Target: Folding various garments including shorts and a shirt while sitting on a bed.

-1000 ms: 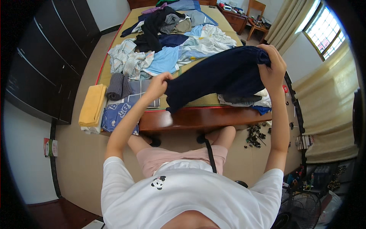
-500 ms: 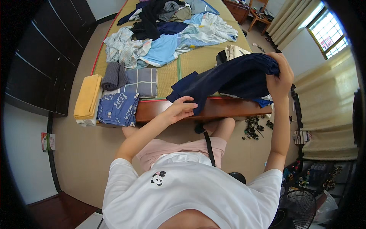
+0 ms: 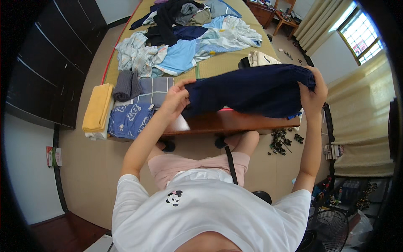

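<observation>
At your far left, a dark wardrobe (image 3: 46, 71) stands well apart from your hands. On the near left corner of the bed (image 3: 216, 67) lies a folded yellow towel (image 3: 97, 107), with a folded blue printed cloth (image 3: 130, 121) just right of it. Behind that blue cloth you have a rolled grey cloth (image 3: 124, 86) and, beside it, a folded grey checked cloth (image 3: 154, 89). Next comes your left hand (image 3: 176, 100); its grip holds the left end of the dark navy garment (image 3: 247, 90), seemingly between thumb and fingers, though the dark fabric makes the contact hard to read. Farther back on the bed spreads a heap of loose clothes (image 3: 178, 54), black, light blue and white. The garment spans the gap between your hands, held up sideways over the bed's near edge. A cream cloth (image 3: 261, 59) shows just behind its upper edge. Your right hand (image 3: 315, 92) has its grip closed on the gathered right end. Farther right hangs a cream curtain (image 3: 363, 117).
</observation>
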`<state>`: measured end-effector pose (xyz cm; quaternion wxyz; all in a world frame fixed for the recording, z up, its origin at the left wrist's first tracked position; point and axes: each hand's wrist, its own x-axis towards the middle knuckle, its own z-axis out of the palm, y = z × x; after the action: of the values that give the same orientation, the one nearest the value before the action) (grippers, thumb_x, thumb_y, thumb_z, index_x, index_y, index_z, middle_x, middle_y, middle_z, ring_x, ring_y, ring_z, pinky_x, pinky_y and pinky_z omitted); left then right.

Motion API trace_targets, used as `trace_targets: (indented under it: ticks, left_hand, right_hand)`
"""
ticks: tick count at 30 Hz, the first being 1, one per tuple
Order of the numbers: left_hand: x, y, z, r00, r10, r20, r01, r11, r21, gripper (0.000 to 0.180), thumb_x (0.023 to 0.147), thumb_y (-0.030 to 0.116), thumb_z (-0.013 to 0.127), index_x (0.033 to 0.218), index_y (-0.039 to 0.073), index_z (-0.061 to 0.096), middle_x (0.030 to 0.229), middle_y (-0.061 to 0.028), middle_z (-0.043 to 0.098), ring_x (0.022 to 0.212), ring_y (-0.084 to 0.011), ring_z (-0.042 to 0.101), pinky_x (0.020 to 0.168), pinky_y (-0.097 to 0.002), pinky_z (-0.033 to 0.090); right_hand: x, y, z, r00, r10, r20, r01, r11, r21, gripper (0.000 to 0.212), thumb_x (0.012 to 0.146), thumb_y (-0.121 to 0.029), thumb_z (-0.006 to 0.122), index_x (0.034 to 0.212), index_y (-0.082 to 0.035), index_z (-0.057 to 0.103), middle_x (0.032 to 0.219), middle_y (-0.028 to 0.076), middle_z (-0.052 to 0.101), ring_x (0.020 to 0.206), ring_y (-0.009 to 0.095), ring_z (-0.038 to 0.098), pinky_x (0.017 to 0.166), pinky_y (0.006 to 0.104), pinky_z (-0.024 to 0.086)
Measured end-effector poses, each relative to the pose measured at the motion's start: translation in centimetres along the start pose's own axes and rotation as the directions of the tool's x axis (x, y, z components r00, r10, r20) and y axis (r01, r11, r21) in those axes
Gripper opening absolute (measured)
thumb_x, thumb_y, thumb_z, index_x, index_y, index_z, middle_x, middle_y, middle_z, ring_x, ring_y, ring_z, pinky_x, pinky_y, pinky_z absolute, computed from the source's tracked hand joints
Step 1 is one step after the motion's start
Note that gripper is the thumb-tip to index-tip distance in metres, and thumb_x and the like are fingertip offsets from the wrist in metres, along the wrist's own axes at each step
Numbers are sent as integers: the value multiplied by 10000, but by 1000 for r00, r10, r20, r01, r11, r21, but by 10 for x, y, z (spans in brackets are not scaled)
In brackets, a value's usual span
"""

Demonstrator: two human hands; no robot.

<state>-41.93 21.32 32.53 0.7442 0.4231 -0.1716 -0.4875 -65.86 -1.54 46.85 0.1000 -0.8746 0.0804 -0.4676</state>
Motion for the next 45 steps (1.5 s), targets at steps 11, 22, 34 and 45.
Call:
trace_targets:
  ticks: [11, 22, 34, 45]
  left_hand:
    - [24, 106, 16, 969, 233, 80, -243, 854, 460, 355, 777, 18, 577, 1125, 40, 511, 790, 7, 591, 741, -57, 542, 672, -182, 428]
    - [38, 145, 23, 850, 415, 324, -495, 425, 758, 272, 795, -33, 502, 1058, 14, 554, 889, -50, 624, 817, -80, 571, 736, -182, 443]
    - [38, 146, 20, 507, 601, 618, -330, -527, 783, 129, 735, 190, 615, 827, 99, 617, 745, -49, 615, 672, -254, 572, 591, -352, 446]
    - [57, 135, 8, 699, 504, 506, -407, -301, 862, 171, 712, 125, 642, 865, 66, 595, 713, -83, 555, 653, -217, 538, 587, -327, 426]
  right_hand:
    - [54, -5, -18, 1000, -6, -20, 7, 999, 52, 218, 729, -57, 634, 932, -11, 571, 797, 91, 621, 733, 173, 598, 663, 273, 453]
    - [113, 11, -23, 984, -154, -92, 143, 982, -123, 250, 757, -230, 648, 908, -37, 598, 776, 117, 629, 707, 229, 616, 627, 283, 458]
    - [128, -3, -32, 978, -199, -59, 175, 943, -283, 263, 763, -150, 648, 980, -21, 575, 810, 89, 637, 726, 150, 616, 652, 246, 480]
    - [135, 4, -29, 976, -214, -29, 187, 904, -385, 278, 758, -178, 648, 982, -30, 575, 842, 97, 634, 757, 200, 623, 667, 280, 480]
